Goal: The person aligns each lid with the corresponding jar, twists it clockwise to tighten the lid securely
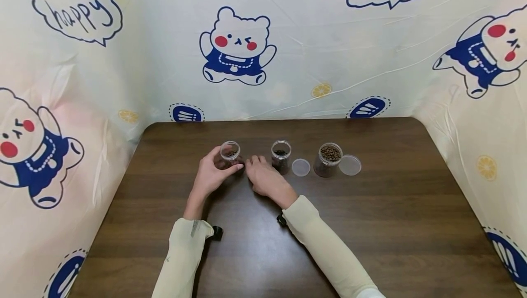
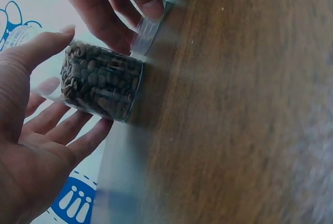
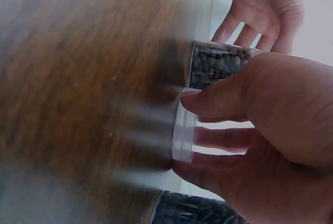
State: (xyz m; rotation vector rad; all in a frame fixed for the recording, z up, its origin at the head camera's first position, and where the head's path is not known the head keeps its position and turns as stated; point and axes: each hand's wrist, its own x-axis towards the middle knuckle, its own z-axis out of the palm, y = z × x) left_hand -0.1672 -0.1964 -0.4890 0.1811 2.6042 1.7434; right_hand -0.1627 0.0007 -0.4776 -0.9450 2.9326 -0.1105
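Observation:
At the left of the row, my left hand [image 1: 209,174] holds a clear jar [image 1: 230,151], thumb on the near side and fingers round the far side. The open-topped jar stands upright with brown beans [image 2: 99,81] inside, which look like coffee beans. Close to its right, my right hand [image 1: 265,177] pinches a clear plastic lid [image 3: 183,130] at the tabletop, thumb on one side and fingers on the other. From above, that lid is hidden under the right hand; in the left wrist view the lid [image 2: 148,34] shows beside the jar's base.
Right of my hands stands an open jar [image 1: 281,163] with dark contents, a lid [image 1: 301,167] lying next to it. Farther right is a fuller open jar [image 1: 327,165] of brown pieces, with another lid [image 1: 350,165] alongside. Printed cloth [image 1: 296,60] hangs around the wooden table [image 1: 383,225].

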